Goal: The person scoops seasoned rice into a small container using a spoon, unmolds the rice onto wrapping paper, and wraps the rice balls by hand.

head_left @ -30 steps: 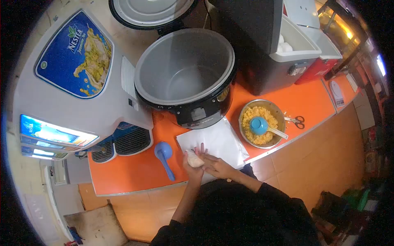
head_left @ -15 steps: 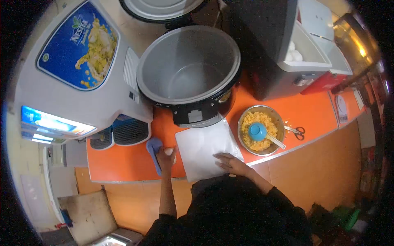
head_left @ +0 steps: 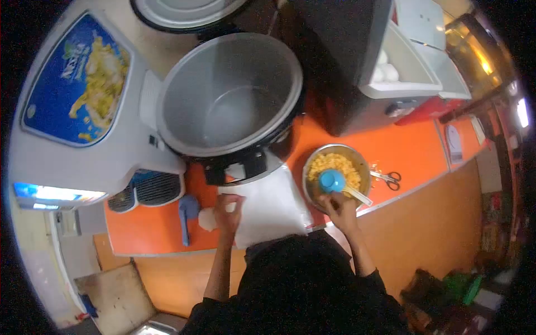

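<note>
My left hand (head_left: pixel 228 215) is over the left edge of the white sheets (head_left: pixel 268 209), its fingers curved and apart. Just left of it a pale, rounded lump (head_left: pixel 207 219) rests on the orange counter, beside a blue-purple ladle (head_left: pixel 188 215). My right hand (head_left: pixel 339 211) reaches over the near rim of a metal bowl (head_left: pixel 306 187) of yellow, grainy food (head_left: pixel 335 162). Its fingers are spread close to a blue scoop (head_left: pixel 331 180) with a pale handle, which lies on the food; contact is hard to make out.
A large open cooker pot (head_left: pixel 229 100) stands behind the sheets, with a drink dispenser (head_left: pixel 128 131) to its left. At the right are scissors (head_left: pixel 392 179), a dark cooler (head_left: pixel 352 106) holding white objects, a red cooler (head_left: pixel 427 111) and a scale (head_left: pixel 453 142).
My left hand has let go of the pale lump, which now lies on the counter. My right hand has moved from the sheets to the bowl. The camera view has shifted.
</note>
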The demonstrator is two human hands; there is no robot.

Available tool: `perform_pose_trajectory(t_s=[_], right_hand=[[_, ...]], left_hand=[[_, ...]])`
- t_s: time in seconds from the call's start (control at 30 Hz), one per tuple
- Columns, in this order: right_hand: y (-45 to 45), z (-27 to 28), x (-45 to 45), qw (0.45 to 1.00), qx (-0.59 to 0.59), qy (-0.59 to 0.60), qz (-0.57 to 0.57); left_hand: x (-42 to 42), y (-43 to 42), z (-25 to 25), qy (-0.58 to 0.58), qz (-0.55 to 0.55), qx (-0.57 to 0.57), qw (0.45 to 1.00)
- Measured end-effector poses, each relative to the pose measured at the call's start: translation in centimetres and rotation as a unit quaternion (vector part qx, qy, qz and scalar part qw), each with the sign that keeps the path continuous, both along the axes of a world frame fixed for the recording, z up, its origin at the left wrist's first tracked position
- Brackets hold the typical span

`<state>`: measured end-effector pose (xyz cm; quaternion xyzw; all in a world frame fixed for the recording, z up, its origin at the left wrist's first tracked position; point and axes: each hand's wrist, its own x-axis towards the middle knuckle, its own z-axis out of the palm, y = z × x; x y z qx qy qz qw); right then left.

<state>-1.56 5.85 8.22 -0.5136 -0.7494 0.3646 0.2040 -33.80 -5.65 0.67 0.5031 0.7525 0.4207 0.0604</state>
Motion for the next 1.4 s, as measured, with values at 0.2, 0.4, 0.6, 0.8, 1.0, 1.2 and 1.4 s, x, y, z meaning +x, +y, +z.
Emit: perform_pose_trajectory(t_s=[0.2, 0.4, 0.6, 0.8, 1.0, 1.2, 1.4], right_hand=[[2.0, 0.2, 6.3, 0.953, 0.177, -0.218, -0.116], [2.4, -3.0, 7.3, 0.925, 0.199, -0.306, -0.11], [3.2, -5.0, 7.5, 0.921, 0.212, -0.316, -0.079], [3.8, -2.0, 7.0, 0.961, -0.036, -0.264, -0.074], [5.5, 1.3, 7.7, 0.947, 0.064, -0.312, -0.04], [8.9, -6.2, 4.9, 0.87, 0.273, -0.395, 0.11], [4.2, -5.5, 3.8, 0.876, 0.233, -0.363, 0.214]], left_hand=[[13.3, 9.8, 4.5, -0.079, -0.292, 0.037, 0.952], [16.7, 15.0, 1.3, 0.099, -0.324, -0.136, 0.931], [19.0, 14.6, 3.2, 0.122, -0.356, -0.172, 0.91], [20.5, 15.0, 0.9, 0.046, -0.341, -0.19, 0.919], [16.2, 14.9, 3.1, -0.09, -0.317, -0.073, 0.941], [15.4, 17.5, -3.1, -0.383, -0.153, 0.044, 0.91], [16.4, 18.1, -4.4, -0.287, -0.161, 0.073, 0.941]])
